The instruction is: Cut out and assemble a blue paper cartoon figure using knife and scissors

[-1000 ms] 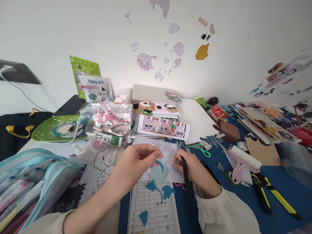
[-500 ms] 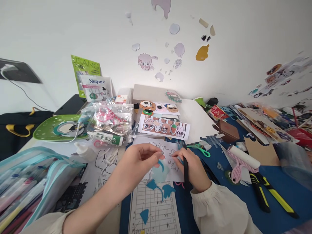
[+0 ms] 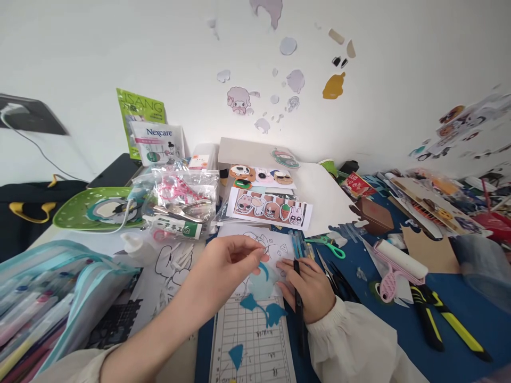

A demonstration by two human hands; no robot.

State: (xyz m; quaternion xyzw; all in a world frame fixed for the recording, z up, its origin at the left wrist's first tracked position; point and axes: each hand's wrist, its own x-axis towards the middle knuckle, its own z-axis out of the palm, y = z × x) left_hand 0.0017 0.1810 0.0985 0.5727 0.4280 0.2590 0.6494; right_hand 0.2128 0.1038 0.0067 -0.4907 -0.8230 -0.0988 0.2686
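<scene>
My left hand (image 3: 229,268) hovers over a sheet with line drawings (image 3: 279,246), thumb and fingertips pinched together; anything between them is too small to make out. My right hand (image 3: 309,287) has a slim black tool (image 3: 299,308) between its fingers, and its fingertips are at the sheet's right side. A pale blue cut piece (image 3: 261,287) with a darker blue curved strip lies below the hands. Darker blue cut pieces (image 3: 275,314) rest on a gridded paper (image 3: 259,346), with a blue triangle (image 3: 236,355) nearer the front edge.
Green-handled scissors (image 3: 333,247), a pink roller (image 3: 389,282) and black-yellow pliers (image 3: 447,319) lie at the right. A clear pencil bag (image 3: 51,298) fills the front left. Behind are plastic bags (image 3: 183,191), a green tray (image 3: 72,210) and printed cartoon stickers (image 3: 269,210).
My right hand has moved lower and slightly left with the black tool, which now points further down. My left hand stays nearly in place, still pinched.
</scene>
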